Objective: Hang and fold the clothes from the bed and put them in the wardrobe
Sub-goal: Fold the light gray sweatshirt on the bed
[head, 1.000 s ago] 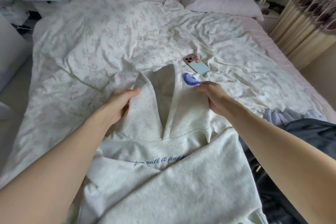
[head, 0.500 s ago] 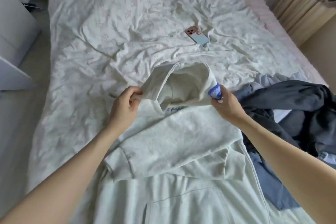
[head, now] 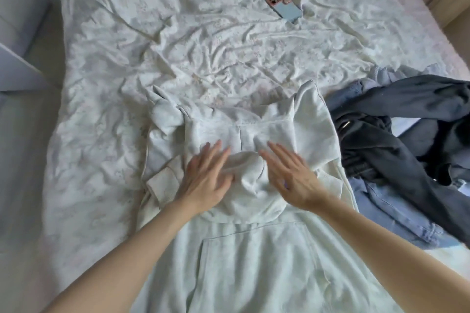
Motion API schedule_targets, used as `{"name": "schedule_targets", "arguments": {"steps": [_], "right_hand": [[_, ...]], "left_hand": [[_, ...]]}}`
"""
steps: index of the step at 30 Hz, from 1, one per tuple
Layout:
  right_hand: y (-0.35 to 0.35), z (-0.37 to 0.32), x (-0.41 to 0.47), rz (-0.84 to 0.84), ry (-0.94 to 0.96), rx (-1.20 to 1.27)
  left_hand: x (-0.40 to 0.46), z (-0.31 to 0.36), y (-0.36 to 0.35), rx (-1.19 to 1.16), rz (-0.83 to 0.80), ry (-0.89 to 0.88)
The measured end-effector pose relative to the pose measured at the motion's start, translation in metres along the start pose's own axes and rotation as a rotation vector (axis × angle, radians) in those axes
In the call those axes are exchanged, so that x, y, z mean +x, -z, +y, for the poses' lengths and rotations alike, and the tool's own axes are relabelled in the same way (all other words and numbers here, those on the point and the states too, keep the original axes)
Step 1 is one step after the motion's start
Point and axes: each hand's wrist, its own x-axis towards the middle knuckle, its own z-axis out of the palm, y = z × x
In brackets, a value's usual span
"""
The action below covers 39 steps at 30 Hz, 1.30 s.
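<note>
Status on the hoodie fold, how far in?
Done: sleeves and hood folded onto the hoodie. In hand: left hand and right hand press the hood flat. Left: folding the body up, the dark clothes pile, then the wardrobe.

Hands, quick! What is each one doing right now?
Left hand: open, fingers straight, pressing flat on the folded hood of the hoodie.
Right hand: open, fingers straight, pressing flat on the same hood.
</note>
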Motion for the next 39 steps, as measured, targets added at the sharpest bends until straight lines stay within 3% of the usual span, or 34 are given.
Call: {"name": "schedule_targets", "arguments": {"steps": [4, 6, 7, 9, 11, 13, 14, 17, 21, 23, 29, 34, 39], "right_hand": [[-0.026, 0.007, -0.011, -0.383, 0.214, -0.174], [-0.033, 0.016, -0.021, -0.462, 0.244, -0.194], [-0.033, 0.015, -0.019, -0.408, 0.215, -0.119], [-0.026, 0.011, 0.001, -0.232, 0.1, 0.003], [-0.014, 0.012, 0.034, -0.049, 0.02, -0.021], [0.001, 0.021, 0.075, 0.067, -0.023, -0.1], [0.009, 0.029, 0.097, 0.05, -0.05, -0.16], [0.027, 0.058, 0.15, -0.184, -0.115, -0.353], [0.039, 0.088, 0.195, -0.507, -0.208, -0.497], [0.042, 0.095, 0.205, -0.614, -0.283, -0.491], [0.047, 0.094, 0.193, -0.645, -0.33, -0.522], [0.065, 0.084, 0.167, -0.66, -0.279, -0.46], [0.103, 0.066, 0.173, -0.351, -0.233, -0.419]], "left_hand": [[-0.012, -0.006, -0.041, 0.283, -0.453, -0.158], [-0.021, -0.019, -0.042, 0.303, -0.55, -0.183], [-0.021, -0.023, -0.039, 0.273, -0.521, -0.187], [-0.006, -0.023, -0.026, 0.2, -0.295, -0.209], [0.022, -0.024, -0.011, 0.196, -0.006, -0.241], [0.064, -0.03, 0.005, 0.327, 0.127, -0.183], [0.087, -0.035, 0.014, 0.416, 0.103, -0.112], [0.15, -0.057, 0.032, 0.538, -0.232, 0.128], [0.201, -0.083, 0.05, 0.518, -0.598, 0.281], [0.211, -0.088, 0.055, 0.486, -0.679, 0.338], [0.201, -0.091, 0.067, 0.409, -0.741, 0.348], [0.168, -0.093, 0.086, 0.189, -0.679, 0.301], [0.152, -0.077, 0.111, 0.371, -0.39, 0.252]]}}
